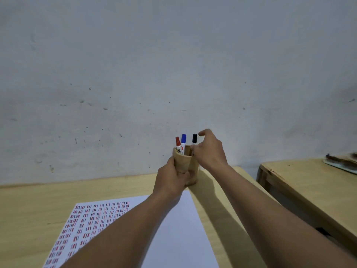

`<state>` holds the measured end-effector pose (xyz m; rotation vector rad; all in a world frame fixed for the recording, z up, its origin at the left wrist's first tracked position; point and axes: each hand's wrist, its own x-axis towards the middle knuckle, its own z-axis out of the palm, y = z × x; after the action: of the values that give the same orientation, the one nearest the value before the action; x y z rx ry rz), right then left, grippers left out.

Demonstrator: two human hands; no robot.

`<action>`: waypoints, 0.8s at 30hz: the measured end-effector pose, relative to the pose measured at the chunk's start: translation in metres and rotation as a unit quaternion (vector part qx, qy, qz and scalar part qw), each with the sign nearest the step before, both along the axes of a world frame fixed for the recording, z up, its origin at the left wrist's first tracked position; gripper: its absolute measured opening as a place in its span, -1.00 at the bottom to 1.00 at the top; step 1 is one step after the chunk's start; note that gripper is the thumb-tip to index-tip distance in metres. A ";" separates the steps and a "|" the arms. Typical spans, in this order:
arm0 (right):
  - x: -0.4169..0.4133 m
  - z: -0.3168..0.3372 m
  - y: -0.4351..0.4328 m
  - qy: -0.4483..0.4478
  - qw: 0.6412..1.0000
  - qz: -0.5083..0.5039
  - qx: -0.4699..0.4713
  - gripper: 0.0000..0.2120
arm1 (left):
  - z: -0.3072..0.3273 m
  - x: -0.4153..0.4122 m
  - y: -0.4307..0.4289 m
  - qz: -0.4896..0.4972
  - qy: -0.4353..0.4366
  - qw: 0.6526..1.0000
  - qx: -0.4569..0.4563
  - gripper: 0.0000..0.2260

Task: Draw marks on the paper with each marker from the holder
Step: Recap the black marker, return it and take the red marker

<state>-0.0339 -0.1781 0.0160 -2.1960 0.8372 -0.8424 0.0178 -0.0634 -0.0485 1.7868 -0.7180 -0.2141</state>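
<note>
A wooden cylindrical holder (193,167) stands at the far edge of the table, near the wall. Three capped markers stand upright in it: red (178,144), blue (183,141) and black (194,139). My left hand (171,178) is wrapped around the holder's left side. My right hand (209,149) is at the holder's right rim, thumb and fingers pinching the black marker's barrel just below its cap. A white paper (173,229) lies in front of the holder, its left half covered with rows of short red, blue and black marks.
The light wooden table (29,209) runs up to a grey-white wall (173,64). A second wooden table (301,182) stands to the right across a narrow gap, with a flat object (342,161) on its far corner.
</note>
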 end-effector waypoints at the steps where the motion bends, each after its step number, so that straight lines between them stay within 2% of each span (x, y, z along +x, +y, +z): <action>1: 0.000 -0.001 0.004 -0.008 1.000 -0.004 -0.018 -0.69 | -0.001 0.002 0.000 0.003 -0.007 1.000 0.004 -0.66; 4: 0.005 -0.004 0.020 0.035 0.994 -0.006 -0.099 -0.84 | -0.005 0.005 -0.002 0.012 -0.022 1.000 0.014 -0.70; 7: 0.015 -0.002 0.030 0.097 0.985 -0.014 -0.144 -0.76 | -0.007 0.006 -0.003 0.016 -0.028 0.999 0.020 -0.73; 9: 0.020 0.000 0.033 0.119 0.981 -0.029 -0.148 -0.74 | -0.009 0.007 -0.004 0.024 -0.034 0.999 0.025 -0.77; 13: 0.025 0.003 0.033 0.115 0.987 -0.044 -0.100 -0.80 | -0.011 0.011 -0.006 0.043 -0.034 0.997 0.047 -0.76; 15: 0.024 0.001 0.033 0.098 0.988 -0.045 -0.108 -0.78 | -0.010 0.009 -0.005 0.042 -0.029 0.997 0.055 -0.79; 19: 0.012 0.004 0.032 0.010 0.993 -0.038 -0.113 -0.74 | -0.001 0.003 0.002 0.028 -0.049 0.995 0.082 -0.64; 24: -0.002 0.015 0.034 -0.067 0.995 0.038 -0.071 -0.88 | 0.006 -0.004 0.002 0.027 -0.028 0.995 0.091 -0.58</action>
<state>-0.0356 -0.1444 0.0307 -2.2494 0.6421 -1.0262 0.0142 -0.0612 -0.0429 1.9907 -0.7088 -0.1991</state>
